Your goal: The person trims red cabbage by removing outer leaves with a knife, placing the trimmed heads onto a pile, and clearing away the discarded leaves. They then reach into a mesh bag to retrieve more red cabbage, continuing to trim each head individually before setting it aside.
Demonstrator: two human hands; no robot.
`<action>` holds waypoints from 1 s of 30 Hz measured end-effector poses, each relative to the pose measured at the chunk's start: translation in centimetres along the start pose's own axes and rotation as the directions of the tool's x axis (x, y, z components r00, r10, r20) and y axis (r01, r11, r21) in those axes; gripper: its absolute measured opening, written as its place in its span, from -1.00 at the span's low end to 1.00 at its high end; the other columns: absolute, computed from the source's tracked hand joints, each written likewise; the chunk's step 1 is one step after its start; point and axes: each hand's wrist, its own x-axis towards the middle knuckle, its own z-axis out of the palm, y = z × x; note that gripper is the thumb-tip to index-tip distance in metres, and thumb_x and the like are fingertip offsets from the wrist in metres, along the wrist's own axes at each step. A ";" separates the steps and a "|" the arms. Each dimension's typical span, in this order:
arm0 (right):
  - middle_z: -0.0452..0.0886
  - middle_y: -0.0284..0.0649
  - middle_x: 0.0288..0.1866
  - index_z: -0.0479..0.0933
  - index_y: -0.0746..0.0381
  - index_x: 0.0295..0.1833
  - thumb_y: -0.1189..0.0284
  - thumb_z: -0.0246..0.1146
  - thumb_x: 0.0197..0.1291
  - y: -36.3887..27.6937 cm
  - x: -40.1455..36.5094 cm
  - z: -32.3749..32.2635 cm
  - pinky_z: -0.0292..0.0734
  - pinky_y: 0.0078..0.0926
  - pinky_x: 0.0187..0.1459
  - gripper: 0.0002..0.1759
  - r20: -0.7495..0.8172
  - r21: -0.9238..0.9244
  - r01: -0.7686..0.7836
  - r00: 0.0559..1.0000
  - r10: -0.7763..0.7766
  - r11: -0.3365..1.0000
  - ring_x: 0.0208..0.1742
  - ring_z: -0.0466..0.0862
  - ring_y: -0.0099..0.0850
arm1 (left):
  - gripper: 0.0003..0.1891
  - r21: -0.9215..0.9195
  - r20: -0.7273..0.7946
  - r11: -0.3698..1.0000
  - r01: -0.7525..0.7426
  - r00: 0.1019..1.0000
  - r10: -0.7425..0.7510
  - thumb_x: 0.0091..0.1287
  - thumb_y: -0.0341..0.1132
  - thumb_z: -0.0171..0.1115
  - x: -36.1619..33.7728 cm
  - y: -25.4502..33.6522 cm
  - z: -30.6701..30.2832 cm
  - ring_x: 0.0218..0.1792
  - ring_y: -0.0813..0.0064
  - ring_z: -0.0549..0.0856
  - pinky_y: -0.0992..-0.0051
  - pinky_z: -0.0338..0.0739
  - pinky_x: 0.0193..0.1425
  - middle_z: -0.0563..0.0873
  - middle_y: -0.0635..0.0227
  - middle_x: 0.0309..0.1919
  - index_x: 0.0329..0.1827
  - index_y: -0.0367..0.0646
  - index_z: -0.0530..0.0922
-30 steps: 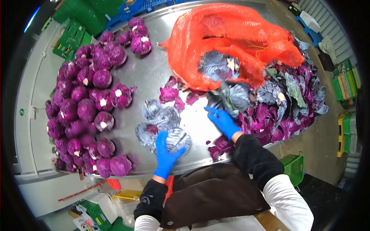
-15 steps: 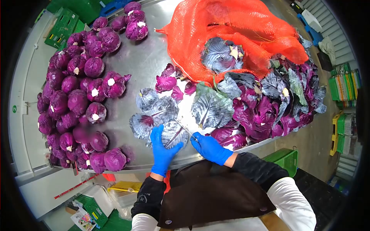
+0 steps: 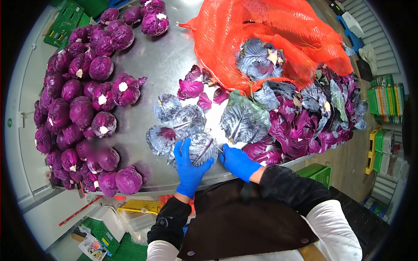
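Note:
My left hand (image 3: 190, 172), in a blue glove, has its fingers spread against the near edge of a dark cabbage (image 3: 199, 148) with loose outer leaves. My right hand (image 3: 239, 162), also gloved in blue, is closed around a small knife, whose thin blade (image 3: 219, 148) points toward that cabbage; its handle is hidden in the fist. Beyond my hands lie more grey-purple leaves (image 3: 186, 121). A large green-grey leaf (image 3: 244, 118) rests above my right hand.
Trimmed purple cabbages (image 3: 82, 111) are piled on the left of the metal table (image 3: 159, 56). A red net bag (image 3: 222, 43) with a cabbage (image 3: 260, 58) in its mouth lies at the back. Leaves (image 3: 300, 126) are heaped at the right. A green crate (image 3: 317, 174) stands below.
The view has shifted slightly. My right hand has turned a little, and less of the knife shows. My left hand remains at the same cabbage with its fingers spread.

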 end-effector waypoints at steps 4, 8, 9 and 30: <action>0.62 0.08 -0.41 0.42 0.39 -0.04 0.45 0.05 0.18 1.5 2.9 2.2 0.55 -0.09 -0.28 -0.72 -0.080 -0.130 0.088 0.992 -0.099 0.988 -0.35 0.65 0.03 | -0.07 -0.026 -0.032 1.000 0.000 0.999 0.000 -0.18 -0.18 0.59 -0.4 0.3 0.2 0.28 0.00 0.33 0.13 0.29 0.32 0.29 0.01 0.23 0.34 -0.10 0.31; 0.62 0.15 -0.31 0.35 0.29 0.24 0.38 0.10 0.18 2.7 2.3 1.4 0.53 -0.07 -0.20 -0.51 -0.115 0.039 0.153 0.982 -0.147 0.987 -0.25 0.64 0.06 | -0.09 -0.056 -0.090 0.994 -0.091 0.992 0.085 -0.15 -0.21 0.58 -0.8 -0.2 0.9 0.28 0.07 0.35 0.18 0.31 0.33 0.33 0.06 0.24 0.34 -0.12 0.31; 0.62 0.15 -0.31 0.35 0.29 0.24 0.38 0.10 0.18 2.9 1.7 0.8 0.53 -0.07 -0.20 -0.51 -0.124 0.045 0.153 0.981 -0.147 0.987 -0.25 0.64 0.06 | -0.13 -0.086 -0.095 0.989 -0.123 0.989 0.115 -0.10 -0.23 0.56 -1.2 -0.3 0.9 0.27 0.10 0.36 0.19 0.33 0.32 0.35 0.08 0.24 0.34 -0.11 0.31; 0.63 -0.30 -0.29 0.41 0.17 0.28 0.26 0.20 0.28 11.9 2.1 -5.8 0.43 -0.54 -0.41 -0.51 -0.224 0.493 -0.013 0.964 0.141 0.870 -0.44 0.44 -0.59 | -0.19 -0.566 0.022 0.809 0.161 0.983 -0.181 -0.06 -0.38 0.42 0.5 0.4 5.1 0.30 0.28 0.35 0.34 0.18 0.43 0.38 0.18 0.25 0.34 -0.25 0.27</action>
